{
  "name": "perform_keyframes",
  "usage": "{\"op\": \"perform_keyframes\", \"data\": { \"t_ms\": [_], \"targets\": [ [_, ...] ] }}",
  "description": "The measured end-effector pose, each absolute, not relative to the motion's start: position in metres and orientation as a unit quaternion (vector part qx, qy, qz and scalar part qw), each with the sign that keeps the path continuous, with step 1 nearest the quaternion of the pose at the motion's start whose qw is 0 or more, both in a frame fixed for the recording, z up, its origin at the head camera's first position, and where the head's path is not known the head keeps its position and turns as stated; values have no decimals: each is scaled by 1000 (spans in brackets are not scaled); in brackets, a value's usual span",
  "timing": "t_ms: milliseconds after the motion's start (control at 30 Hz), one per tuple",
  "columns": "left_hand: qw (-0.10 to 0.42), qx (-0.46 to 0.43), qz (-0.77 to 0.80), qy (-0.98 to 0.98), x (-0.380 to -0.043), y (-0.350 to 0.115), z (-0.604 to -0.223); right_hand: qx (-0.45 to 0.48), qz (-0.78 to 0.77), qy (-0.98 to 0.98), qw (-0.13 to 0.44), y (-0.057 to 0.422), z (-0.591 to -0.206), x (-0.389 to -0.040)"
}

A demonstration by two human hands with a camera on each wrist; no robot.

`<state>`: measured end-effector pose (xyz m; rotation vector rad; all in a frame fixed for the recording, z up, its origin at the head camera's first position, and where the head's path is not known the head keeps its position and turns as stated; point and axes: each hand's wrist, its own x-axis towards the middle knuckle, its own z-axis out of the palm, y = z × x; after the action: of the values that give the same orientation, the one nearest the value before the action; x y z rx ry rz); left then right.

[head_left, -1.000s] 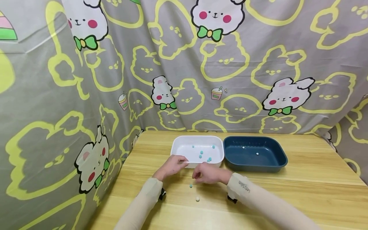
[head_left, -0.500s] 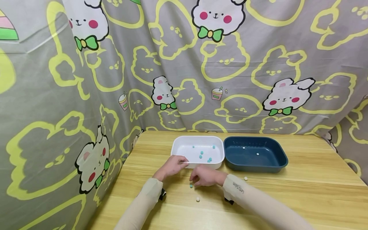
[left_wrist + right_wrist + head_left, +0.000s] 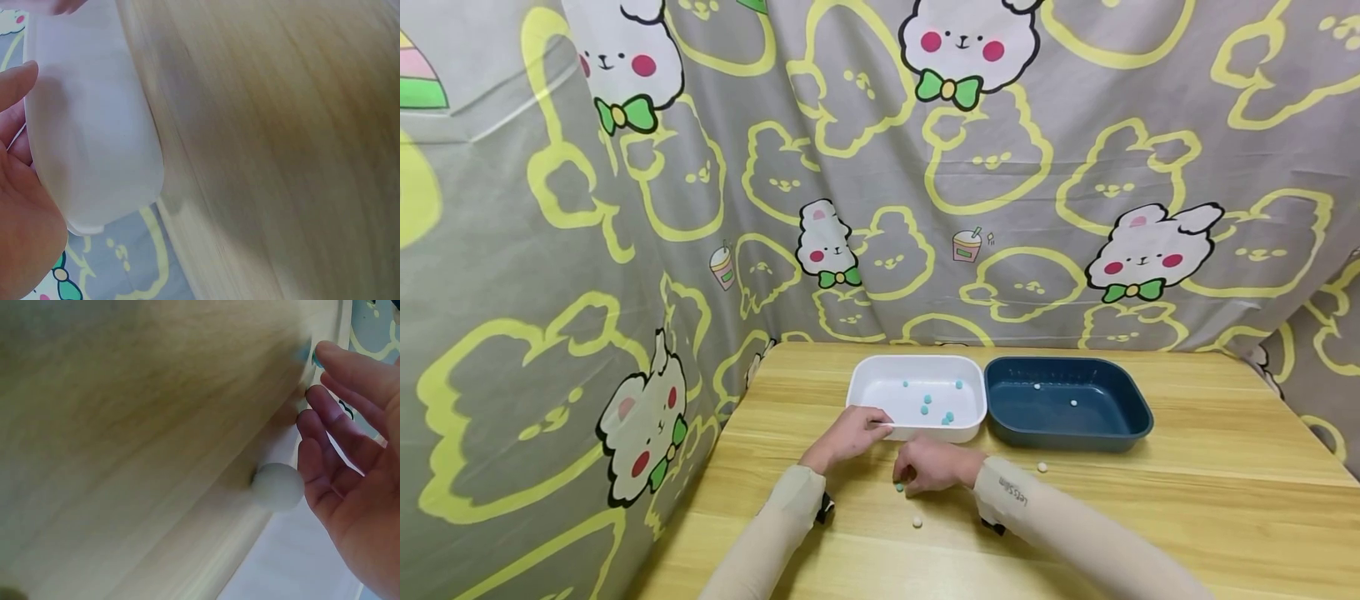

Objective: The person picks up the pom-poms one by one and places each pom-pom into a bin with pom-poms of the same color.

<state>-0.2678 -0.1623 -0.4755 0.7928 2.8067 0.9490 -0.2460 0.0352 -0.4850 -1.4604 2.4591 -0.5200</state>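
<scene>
My left hand (image 3: 852, 432) pinches the near left rim of the white bin (image 3: 917, 364), thumb outside in the left wrist view. Several small teal balls (image 3: 927, 400) lie in that bin. In front of it, my right hand (image 3: 934, 463) reaches down to the table, thumb and index finger around a small teal ball (image 3: 899, 487). The right wrist view shows this ball mostly behind the thumb tip. There a white ball (image 3: 278, 487) appears beside the little finger, hidden by the hand in the head view. Another white ball (image 3: 917, 522) lies on the table nearer the body.
A dark blue bin (image 3: 1067, 433) stands right beside the white one, with two white balls (image 3: 1073, 403) inside. One more white ball (image 3: 1042, 467) lies on the wooden table (image 3: 1225, 467) before the blue bin. A patterned curtain (image 3: 880, 183) hangs behind and at the left.
My right hand has moved left and toward the body, from beside the white bin onto the teal ball. The white ball before the blue bin came into view. My left hand stays put.
</scene>
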Motion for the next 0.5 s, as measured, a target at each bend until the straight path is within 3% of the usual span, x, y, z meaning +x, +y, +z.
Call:
{"op": "perform_keyframes", "data": {
  "t_ms": [500],
  "targets": [
    [27,275,309,910,-268,-164,-476,-515,-159,836,101,31,-484,-245]
  ]
}}
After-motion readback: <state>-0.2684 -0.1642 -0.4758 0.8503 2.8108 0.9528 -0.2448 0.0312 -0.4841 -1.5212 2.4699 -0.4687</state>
